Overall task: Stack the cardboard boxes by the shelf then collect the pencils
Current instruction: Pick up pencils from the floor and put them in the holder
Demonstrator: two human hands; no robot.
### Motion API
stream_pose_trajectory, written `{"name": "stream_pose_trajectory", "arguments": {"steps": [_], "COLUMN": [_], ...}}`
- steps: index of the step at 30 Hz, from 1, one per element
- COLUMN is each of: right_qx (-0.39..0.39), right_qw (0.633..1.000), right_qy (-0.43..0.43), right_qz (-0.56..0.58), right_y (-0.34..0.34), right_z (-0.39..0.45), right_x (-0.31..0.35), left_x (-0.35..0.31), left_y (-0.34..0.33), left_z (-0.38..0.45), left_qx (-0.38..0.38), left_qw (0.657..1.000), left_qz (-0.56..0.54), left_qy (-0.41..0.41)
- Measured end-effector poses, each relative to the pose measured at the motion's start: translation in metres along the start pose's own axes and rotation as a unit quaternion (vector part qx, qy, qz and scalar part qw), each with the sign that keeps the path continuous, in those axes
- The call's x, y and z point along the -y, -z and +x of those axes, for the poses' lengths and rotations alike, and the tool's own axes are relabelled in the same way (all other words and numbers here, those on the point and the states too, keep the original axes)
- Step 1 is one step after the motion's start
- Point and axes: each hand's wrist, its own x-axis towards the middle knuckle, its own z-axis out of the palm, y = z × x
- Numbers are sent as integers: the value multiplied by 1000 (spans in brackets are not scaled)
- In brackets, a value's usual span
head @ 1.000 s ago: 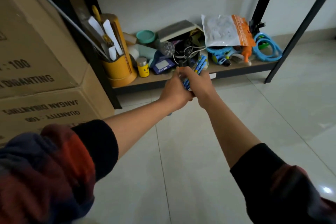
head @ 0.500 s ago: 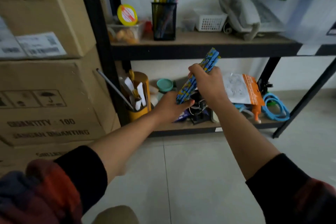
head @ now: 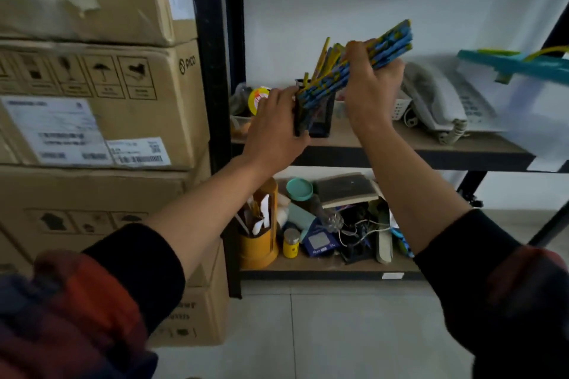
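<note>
My right hand (head: 371, 92) grips a bundle of blue and yellow patterned pencils (head: 389, 43), tilted with its lower end over a black mesh pencil cup (head: 320, 120) on the upper shelf (head: 400, 148). My left hand (head: 275, 129) is wrapped around the left side of that cup. More pencils (head: 321, 60) stick up out of the cup behind the bundle. Several cardboard boxes (head: 101, 101) stand stacked at the left, against the shelf's black post.
On the upper shelf sit a grey telephone (head: 437, 104), a small white basket (head: 400, 106), a yellow tape roll (head: 257, 95) and a clear bin with a teal lid (head: 517, 68). The lower shelf (head: 323, 268) holds a yellow holder (head: 258, 243), jars and tangled cables.
Both hands have risen from the lower shelf to the upper one with the pencil bundle. My left hand has left the bundle and taken hold of the mesh cup.
</note>
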Motion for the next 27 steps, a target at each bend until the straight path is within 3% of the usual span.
{"name": "stream_pose_trajectory", "arguments": {"steps": [5,11,14,18,24,27], "right_qx": [-27,-69,-23,50,118,169], "right_qw": [999,996,991,957,897,896], "right_qy": [38,56,50,-20,-91,-134], "right_qz": [9,-4,-121,-285,-415,-389], "right_y": [-16,-34,-42,-43,-41,-40], "right_z": [33,71,87,106,124,128], "right_x": [-5,-8,-18,-34,-38,-36], "left_x": [3,7,11,13,14,15], "left_y": [4,-7,-13,-13,-12,-13], "left_z": [29,58,60,58,61,59], "left_qx": [9,126,114,99,99,94], "left_qw": [992,968,972,978,979,978], "left_qz": [127,215,204,185,180,187], "left_qy": [-15,7,1,5,6,-4]}}
